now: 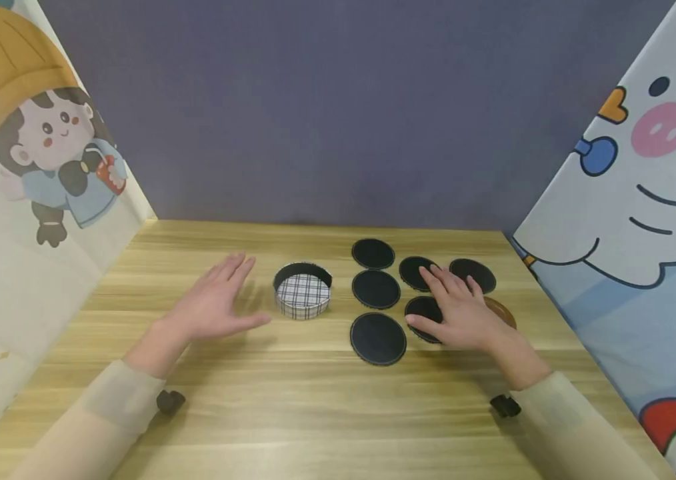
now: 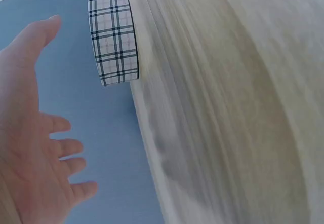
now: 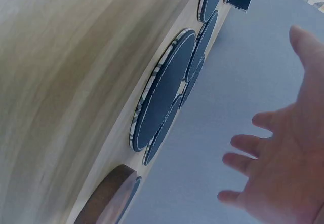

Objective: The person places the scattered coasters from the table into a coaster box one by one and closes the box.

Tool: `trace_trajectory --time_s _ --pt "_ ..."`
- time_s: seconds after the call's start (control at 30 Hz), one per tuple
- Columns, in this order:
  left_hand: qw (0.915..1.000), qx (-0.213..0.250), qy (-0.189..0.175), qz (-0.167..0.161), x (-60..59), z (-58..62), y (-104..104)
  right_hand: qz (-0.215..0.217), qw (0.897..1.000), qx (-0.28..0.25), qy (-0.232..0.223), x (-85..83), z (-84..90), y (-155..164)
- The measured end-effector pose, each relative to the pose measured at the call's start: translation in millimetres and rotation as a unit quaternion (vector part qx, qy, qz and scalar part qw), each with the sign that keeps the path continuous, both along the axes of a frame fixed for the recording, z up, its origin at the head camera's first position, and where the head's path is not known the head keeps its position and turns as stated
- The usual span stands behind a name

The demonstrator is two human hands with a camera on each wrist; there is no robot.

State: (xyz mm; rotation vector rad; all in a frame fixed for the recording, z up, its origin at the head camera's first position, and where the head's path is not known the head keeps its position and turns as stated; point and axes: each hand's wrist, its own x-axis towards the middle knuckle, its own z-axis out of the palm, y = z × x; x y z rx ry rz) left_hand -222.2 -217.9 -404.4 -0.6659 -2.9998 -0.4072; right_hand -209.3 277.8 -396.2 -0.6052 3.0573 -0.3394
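Note:
A round plaid-sided holder (image 1: 303,291) (image 2: 114,36) with a dark inner rim stands on the wooden table (image 1: 290,400). Several black round coasters lie flat to its right, among them the nearest one (image 1: 377,338), a middle one (image 1: 376,289) and a far one (image 1: 373,253). My left hand (image 1: 227,287) (image 2: 35,138) hovers open, fingers straight, just left of the holder and holds nothing. Over the right-hand coasters (image 3: 164,89) my right hand (image 1: 449,300) (image 3: 283,158) is open with fingers spread, off the table, partly hiding one coaster (image 1: 423,308).
A brown wooden disc (image 1: 503,310) (image 3: 106,201) lies at the right, partly hidden behind my right hand. Cartoon-printed panels (image 1: 632,220) wall the table on both sides, and a purple-grey wall (image 1: 338,113) closes the back.

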Motion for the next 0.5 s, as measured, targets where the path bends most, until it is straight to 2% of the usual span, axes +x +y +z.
trace_trajectory --time_s 0.1,0.23,0.5 --pt "0.9974 0.063 -0.035 0.002 -4.0 -3.1 0.6 0.007 1.0 -0.023 0.004 -1.3 -0.2 0.4" --pt "0.9841 0.151 -0.095 -0.002 -14.1 -7.8 4.2 0.025 0.998 -0.065 0.002 -2.8 1.5 1.2" --pt "0.9542 0.236 -0.183 -0.014 -40.2 -21.9 23.4 0.057 0.996 -0.074 0.001 -3.6 -0.4 -0.7"
